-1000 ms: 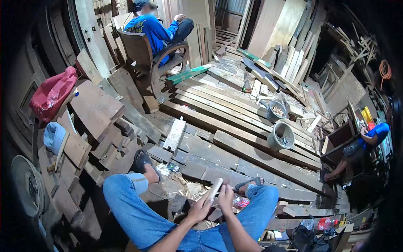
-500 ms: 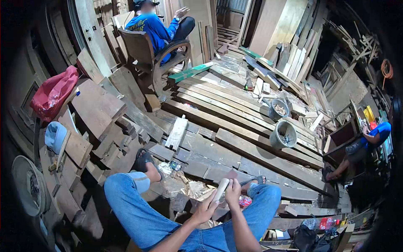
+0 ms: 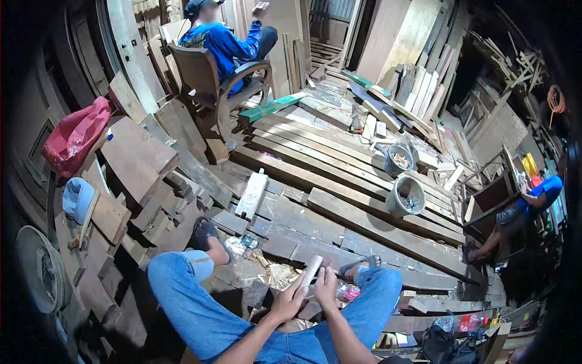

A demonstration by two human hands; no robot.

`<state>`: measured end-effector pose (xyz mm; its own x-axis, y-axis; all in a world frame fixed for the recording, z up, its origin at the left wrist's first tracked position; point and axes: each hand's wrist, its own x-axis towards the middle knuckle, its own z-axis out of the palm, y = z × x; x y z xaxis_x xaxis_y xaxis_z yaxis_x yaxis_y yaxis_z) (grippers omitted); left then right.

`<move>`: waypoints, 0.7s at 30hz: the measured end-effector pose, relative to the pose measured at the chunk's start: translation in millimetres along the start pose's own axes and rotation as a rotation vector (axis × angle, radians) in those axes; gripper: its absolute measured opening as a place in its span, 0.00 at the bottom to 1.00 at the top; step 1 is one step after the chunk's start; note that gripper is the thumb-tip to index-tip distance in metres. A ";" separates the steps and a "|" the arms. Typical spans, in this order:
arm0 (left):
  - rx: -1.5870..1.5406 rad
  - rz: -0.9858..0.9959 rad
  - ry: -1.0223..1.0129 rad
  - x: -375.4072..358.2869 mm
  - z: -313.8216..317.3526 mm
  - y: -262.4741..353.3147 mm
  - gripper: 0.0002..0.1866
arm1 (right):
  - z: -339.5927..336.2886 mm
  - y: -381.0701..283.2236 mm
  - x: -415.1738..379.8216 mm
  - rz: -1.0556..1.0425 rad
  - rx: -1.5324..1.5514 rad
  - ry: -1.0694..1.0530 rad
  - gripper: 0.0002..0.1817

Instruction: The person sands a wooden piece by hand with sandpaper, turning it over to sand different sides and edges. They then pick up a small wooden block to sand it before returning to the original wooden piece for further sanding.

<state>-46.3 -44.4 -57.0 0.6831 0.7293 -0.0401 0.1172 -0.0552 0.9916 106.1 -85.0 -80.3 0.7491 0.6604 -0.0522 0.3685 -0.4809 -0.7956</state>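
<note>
Between my knees, my left hand [image 3: 289,304] is closed around the lower end of a pale, rounded wooden handle [image 3: 311,270], which points up and away from me. My right hand [image 3: 326,287] is closed beside the handle, its fingers right at the wood. From its fingertips peeks the edge of a reddish-brown piece of sandpaper [image 3: 328,264], mostly hidden by the fingers. Wood shavings [image 3: 280,274] lie on the floor beyond my hands, and a plastic bottle with a red label [image 3: 348,292] is by my right leg.
Long wooden beams [image 3: 376,224] cross the floor ahead, with two buckets [image 3: 407,197] on them. Stacked boards [image 3: 136,158] and a red bag [image 3: 76,136] are at left. One person sits in a wooden chair [image 3: 197,73]; another person [image 3: 533,200] is at far right.
Both hands have shifted slightly left and down. My right hand has slid lower along the wooden handle, baring its upper end, and less of the sandpaper shows. The seated person's hand has risen.
</note>
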 end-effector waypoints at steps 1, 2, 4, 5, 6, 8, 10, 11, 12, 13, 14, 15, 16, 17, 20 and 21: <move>0.048 0.010 0.022 1.0 -3.2 2.7 0.31 | 3.2 4.5 4.3 -0.019 0.039 0.039 0.13; -0.008 -0.167 -0.086 -1.2 -5.8 5.8 0.31 | 5.5 9.3 9.3 -0.037 0.079 0.076 0.13; -0.026 -0.148 -0.138 -4.2 -4.6 14.2 0.31 | 0.8 7.6 19.7 0.014 0.314 0.067 0.12; 0.016 -0.121 -0.140 -3.6 -4.1 14.7 0.31 | -3.7 6.9 24.6 -0.113 0.231 0.115 0.12; 0.057 -0.094 -0.141 -3.2 -3.5 14.4 0.31 | 4.4 15.5 25.3 -0.088 0.224 0.128 0.12; -0.043 -0.104 -0.082 -1.7 -3.4 9.9 0.31 | 12.4 18.4 18.8 -0.069 0.147 0.130 0.13; -0.118 -0.078 -0.017 -0.4 -1.1 9.4 0.31 | 11.2 7.2 4.3 -0.079 0.013 0.096 0.16; -0.096 -0.079 -0.029 -1.1 -0.6 7.2 0.31 | 10.4 5.3 3.7 -0.055 0.029 0.077 0.16; -0.072 -0.081 -0.039 -2.5 0.1 1.1 0.31 | 11.0 8.4 3.6 -0.032 0.046 0.056 0.16; -0.049 -0.083 -0.049 -3.5 -0.4 0.1 0.31 | 12.9 19.1 4.4 -0.008 0.063 0.036 0.16; 0.070 -0.008 -0.095 -4.1 -2.0 -1.0 0.32 | 13.4 29.8 11.1 0.021 0.212 0.034 0.14; 0.050 -0.030 -0.107 -4.9 -2.1 -0.5 0.32 | 11.8 29.5 15.7 0.006 0.329 0.114 0.13; 0.028 -0.051 -0.121 -5.1 -0.8 0.3 0.32 | 4.9 20.2 15.0 -0.006 0.253 0.121 0.13; 0.006 -0.070 -0.136 -4.8 0.4 1.2 0.32 | -1.6 10.7 12.1 -0.018 0.177 0.130 0.12; 0.009 -0.063 -0.056 -2.6 -0.9 -2.9 0.32 | -2.2 -3.1 -4.4 -0.006 0.189 0.041 0.13; 0.007 -0.056 -0.023 -2.5 -1.3 -6.8 0.32 | 4.6 6.3 -6.3 -0.042 0.075 0.039 0.12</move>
<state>-49.8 -45.0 -63.5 0.6919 0.7153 -0.0983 0.1607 -0.0198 0.9868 101.2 -89.5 -87.8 0.7555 0.6551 0.0044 0.3589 -0.4082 -0.8394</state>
